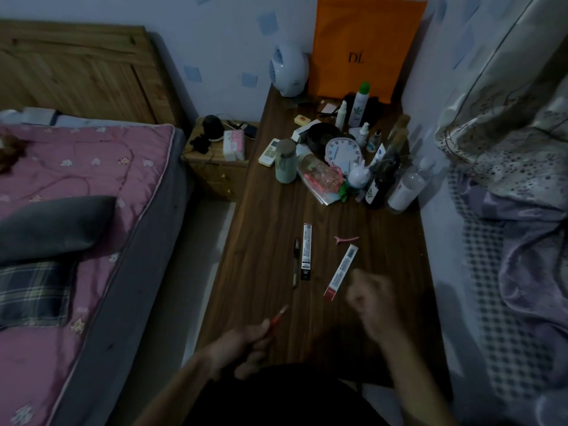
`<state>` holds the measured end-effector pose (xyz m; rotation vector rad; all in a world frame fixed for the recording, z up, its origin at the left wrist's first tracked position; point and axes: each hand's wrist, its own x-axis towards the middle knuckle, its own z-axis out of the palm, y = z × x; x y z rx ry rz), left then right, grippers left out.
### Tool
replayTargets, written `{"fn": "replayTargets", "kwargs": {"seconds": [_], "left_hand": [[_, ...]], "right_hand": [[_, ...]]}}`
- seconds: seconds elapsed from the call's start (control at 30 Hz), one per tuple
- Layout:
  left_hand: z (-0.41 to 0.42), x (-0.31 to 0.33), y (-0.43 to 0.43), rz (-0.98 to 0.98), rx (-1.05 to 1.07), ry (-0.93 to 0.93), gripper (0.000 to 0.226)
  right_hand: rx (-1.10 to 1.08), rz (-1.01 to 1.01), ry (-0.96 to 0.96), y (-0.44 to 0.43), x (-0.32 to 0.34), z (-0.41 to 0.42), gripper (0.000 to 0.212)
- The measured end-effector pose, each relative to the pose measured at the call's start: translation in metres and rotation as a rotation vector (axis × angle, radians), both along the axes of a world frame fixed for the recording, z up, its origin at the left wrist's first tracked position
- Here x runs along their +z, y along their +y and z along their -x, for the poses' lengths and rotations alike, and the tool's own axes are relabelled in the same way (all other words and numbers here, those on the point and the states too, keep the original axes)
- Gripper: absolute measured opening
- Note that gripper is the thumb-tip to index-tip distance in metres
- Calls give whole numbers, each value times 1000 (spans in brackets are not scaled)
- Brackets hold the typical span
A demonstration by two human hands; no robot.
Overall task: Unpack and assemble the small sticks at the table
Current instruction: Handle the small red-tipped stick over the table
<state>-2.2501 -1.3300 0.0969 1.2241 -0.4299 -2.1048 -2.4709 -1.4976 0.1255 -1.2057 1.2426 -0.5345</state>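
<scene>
Gripping a red stick (279,318), the left hand (246,345); right hand (370,295) blurred, seemingly fisted.

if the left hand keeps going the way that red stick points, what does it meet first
Likely the dark pen lying beside the black packet. The left hand aims its red stick up and to the right over bare table; depth is unclear, so it might pass above.

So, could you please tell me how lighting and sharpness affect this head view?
Head view: dim, bluish light; the right hand is motion-blurred, the red stick in the left hand slightly soft; the table edges bow from wide-angle distortion.
</scene>
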Motion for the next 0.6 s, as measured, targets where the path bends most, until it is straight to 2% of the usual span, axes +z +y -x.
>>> {"fn": "replayTargets", "kwargs": {"seconds": [0.03,0.1,0.2,0.4,0.47,0.6], "left_hand": [[-9,-3,7,0,50,-2,50],[-17,0,8,52,79,-81,50],[-8,9,-9,121,101,-268,48],[3,-10,-25,317,6,-991,53],[6,-26,-23,278,-1,-1065,52],[8,-53,-17,177,-6,-1003,56]], "right_hand": [[-60,46,-23,-15,8,14,39],[-44,153,-16,-34,22,26,46],[33,118,104,-37,12,8,37],[227,88,393,-6,-66,-10,36],[264,57,478,6,-94,-7,33],[293,-38,630,26,-132,5,38]]}}
